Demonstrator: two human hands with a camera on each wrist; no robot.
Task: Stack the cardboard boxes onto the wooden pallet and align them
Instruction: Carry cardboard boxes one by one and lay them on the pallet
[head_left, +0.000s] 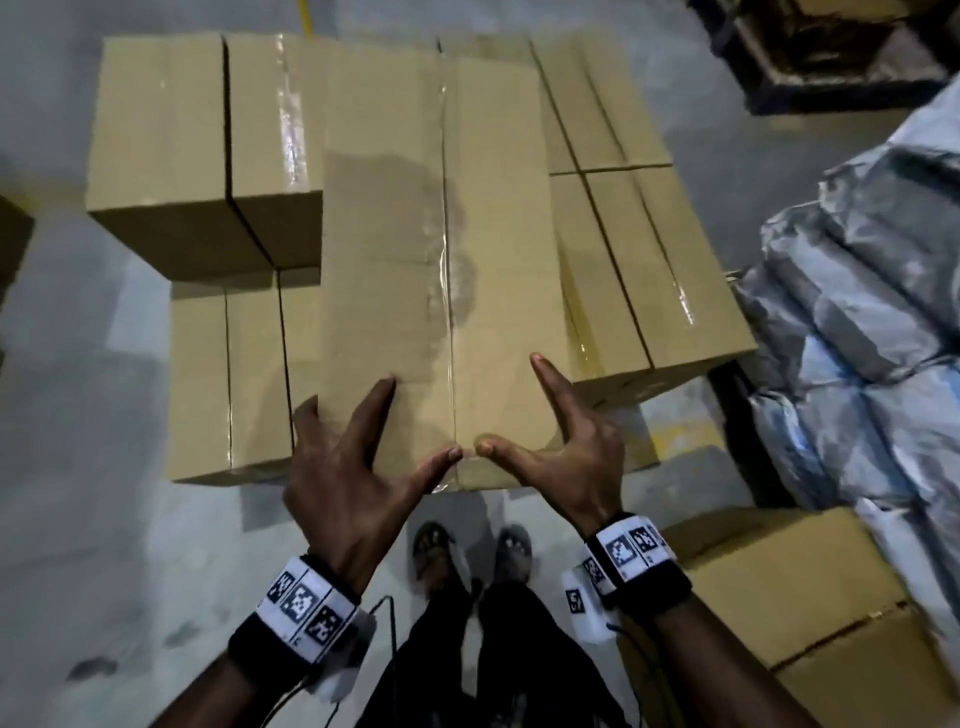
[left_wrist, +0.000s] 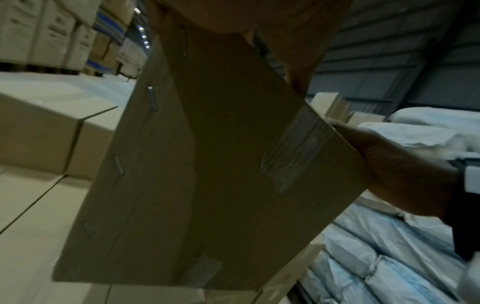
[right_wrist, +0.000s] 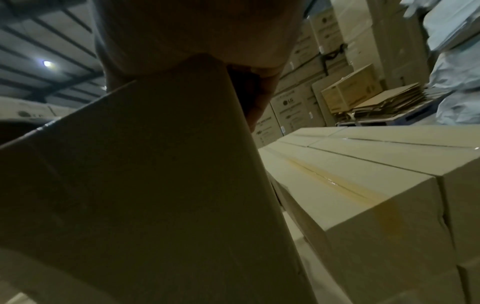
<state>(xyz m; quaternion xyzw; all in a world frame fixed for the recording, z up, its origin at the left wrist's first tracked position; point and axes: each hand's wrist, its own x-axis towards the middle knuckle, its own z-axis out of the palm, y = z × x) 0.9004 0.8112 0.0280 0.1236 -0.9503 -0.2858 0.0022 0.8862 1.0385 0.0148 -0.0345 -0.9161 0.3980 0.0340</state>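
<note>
Both hands — left hand (head_left: 347, 467), right hand (head_left: 563, 451) — are spreading open-fingered against the top cardboard box (head_left: 441, 249), steadying it on a half-built stack (head_left: 649, 249) — more boxes (head_left: 789, 587) are waiting.

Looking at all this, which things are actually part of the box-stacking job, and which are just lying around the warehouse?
Part of the job:
- long brown taped cardboard box, pressed by both hands, left and right
- brown cardboard boxes already stacked
- loose cardboard box on the floor

Just lying about:
- grey-blue plastic-wrapped sacks
- dark pallet, far corner

Long taped brown cardboard box (head_left: 441, 260) lengthwise atop stacked cardboard boxes (head_left: 639, 249), near end overhanging.
</note>
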